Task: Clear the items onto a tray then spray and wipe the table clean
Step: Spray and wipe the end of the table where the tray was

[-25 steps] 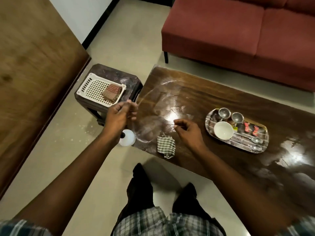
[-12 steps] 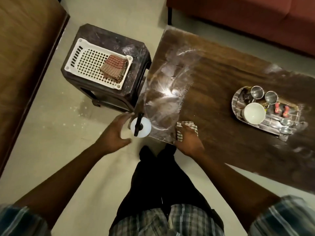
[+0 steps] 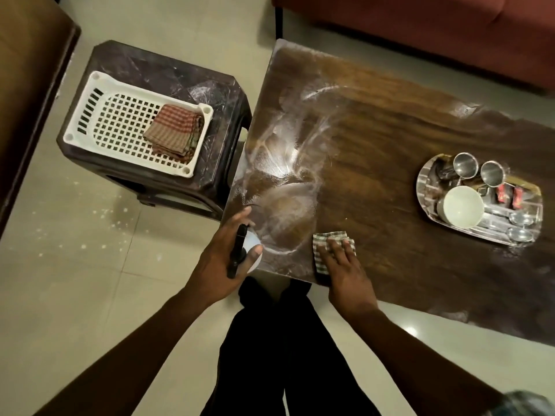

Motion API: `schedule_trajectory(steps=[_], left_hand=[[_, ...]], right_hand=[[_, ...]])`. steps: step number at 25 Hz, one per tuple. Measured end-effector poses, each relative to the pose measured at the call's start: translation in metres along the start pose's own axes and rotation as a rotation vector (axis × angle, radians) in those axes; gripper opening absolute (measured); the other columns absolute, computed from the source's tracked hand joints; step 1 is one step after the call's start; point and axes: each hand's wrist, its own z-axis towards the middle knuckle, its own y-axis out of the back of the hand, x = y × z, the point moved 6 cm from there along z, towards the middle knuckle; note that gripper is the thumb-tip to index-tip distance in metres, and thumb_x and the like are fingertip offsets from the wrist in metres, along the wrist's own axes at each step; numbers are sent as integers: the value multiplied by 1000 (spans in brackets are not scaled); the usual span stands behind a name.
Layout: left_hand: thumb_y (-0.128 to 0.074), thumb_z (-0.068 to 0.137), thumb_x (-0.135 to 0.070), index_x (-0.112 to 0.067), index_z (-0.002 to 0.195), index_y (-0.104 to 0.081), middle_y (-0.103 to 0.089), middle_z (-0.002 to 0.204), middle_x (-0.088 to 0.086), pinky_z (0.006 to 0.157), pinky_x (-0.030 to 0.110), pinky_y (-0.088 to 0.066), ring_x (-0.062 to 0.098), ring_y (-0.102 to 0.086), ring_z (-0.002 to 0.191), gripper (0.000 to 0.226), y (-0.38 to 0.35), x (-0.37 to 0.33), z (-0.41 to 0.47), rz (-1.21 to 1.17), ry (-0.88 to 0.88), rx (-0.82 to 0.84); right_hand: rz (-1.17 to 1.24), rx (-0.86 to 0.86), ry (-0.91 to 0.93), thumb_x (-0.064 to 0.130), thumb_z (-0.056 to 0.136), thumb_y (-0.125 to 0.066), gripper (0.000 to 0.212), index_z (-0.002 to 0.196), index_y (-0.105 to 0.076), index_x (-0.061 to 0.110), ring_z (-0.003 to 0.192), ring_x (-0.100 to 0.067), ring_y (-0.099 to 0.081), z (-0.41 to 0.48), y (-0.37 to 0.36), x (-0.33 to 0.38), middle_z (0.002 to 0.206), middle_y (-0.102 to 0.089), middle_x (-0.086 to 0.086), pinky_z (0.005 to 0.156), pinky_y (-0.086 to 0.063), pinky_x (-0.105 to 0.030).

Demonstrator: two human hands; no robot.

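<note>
The spray bottle (image 3: 251, 246), only reached for half a second ago, is now gripped by the left hand (image 3: 223, 259). Fingers and thumb are curled round its white body at the table's near corner, about 7 o'clock of the tabletop (whether it is lifted or standing cannot be told). The right hand (image 3: 345, 271) has been laid flat on the checked cloth (image 3: 322, 239), and its straight fingers press the cloth to the table (image 3: 390, 130) just inside the near edge at 6 o'clock. Spraying and wiping are therefore judged to be in hand. Clearing appears done, since cups, bowl and spoons are gathered on the tray (image 3: 423, 178) at 3 o'clock.

Open wood is left between cloth and tray, streaked white toward 10 o'clock. The near edge should be minded, as the cloth lies close to it. At 9 o'clock a stool (image 3: 168, 70) bearing a basket (image 3: 90, 94) stands just beside the table's end. A sofa (image 3: 420, 25) runs along 12 o'clock.
</note>
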Motion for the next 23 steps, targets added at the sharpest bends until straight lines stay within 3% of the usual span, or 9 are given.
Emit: schedule_trajectory(steps=[4, 6, 8, 11, 13, 15, 18, 20, 23], left_hand=[[-63, 108, -34, -34, 163, -40, -55, 158, -13, 104, 9, -45, 4, -63, 128, 59, 2, -16, 10, -100, -24, -30], [-60, 110, -25, -28, 162, -43, -55, 161, -10, 111, 12, -43, 6, -62, 133, 56, 3, -28, 21, -151, -54, -46], [-58, 109, -28, -26, 154, -54, -64, 149, -10, 112, 14, -45, 11, -62, 138, 45, 6, -41, 36, -192, -62, -66], [-62, 105, -26, -23, 130, -68, -73, 131, -10, 107, 14, -48, 12, -68, 130, 26, 13, -60, 68, -273, -54, -97], [-65, 101, -18, -24, 116, -71, -76, 117, -6, 104, 24, -54, 18, -74, 116, 17, 14, -68, 96, -315, 2, -88], [-67, 95, -17, -24, 103, -74, -78, 102, 2, 86, 33, -62, 24, -79, 92, 12, 7, -74, 129, -389, 135, -27], [-70, 91, -25, -21, 93, -74, -76, 86, 8, 62, 24, -59, 26, -76, 67, 6, -8, -86, 172, -356, 225, 45], [-72, 93, -26, -21, 92, -74, -76, 84, 10, 56, 25, -58, 20, -74, 56, 6, -20, -89, 203, -322, 281, 60], [-71, 95, -30, -19, 92, -73, -75, 71, 10, 64, 47, -65, 21, -75, 51, 12, -29, -84, 247, -217, 336, 1]], right_hand=[[47, -24, 37, -4, 98, -52, 85, 171, -19, 27, 167, -28, 4, 2, -1, -3, 180, -4, 1, 132, -26, -46], [42, -8, 45, 2, 103, -49, 82, 171, -12, 30, 166, -25, 10, 1, 0, -4, 179, 6, 4, 133, -23, -44], [30, 8, 57, 7, 105, -45, 81, 171, -4, 34, 163, -20, 20, 0, 0, -8, 175, 19, 9, 132, -24, -39], [82, 17, 39, 18, 108, -45, 78, 170, -1, 37, 160, -14, 24, 9, 12, -16, 171, 26, 16, 126, -36, -39], [112, -15, -5, 27, 109, -47, 74, 170, -7, 39, 163, -14, 15, 28, 33, -25, 172, 20, 19, 119, -46, -43], [112, -90, -30, 28, 106, -53, 71, 169, -23, 35, 167, -19, -3, 59, 61, -35, 177, -1, 15, 117, -48, -46], [100, -197, -28, 23, 103, -58, 67, 166, -36, 30, 166, -23, -14, 115, 108, -51, 178, -18, 8, 116, -48, -47], [138, -276, -36, 18, 103, -58, 63, 163, -42, 27, 164, -27, -20, 155, 140, -66, 177, -24, 2, 113, -50, -49], [139, -368, -28, 17, 102, -56, 60, 161, -47, 20, 162, -33, -25, 208, 177, -84, 175, -31, -5, 115, -47, -52]])
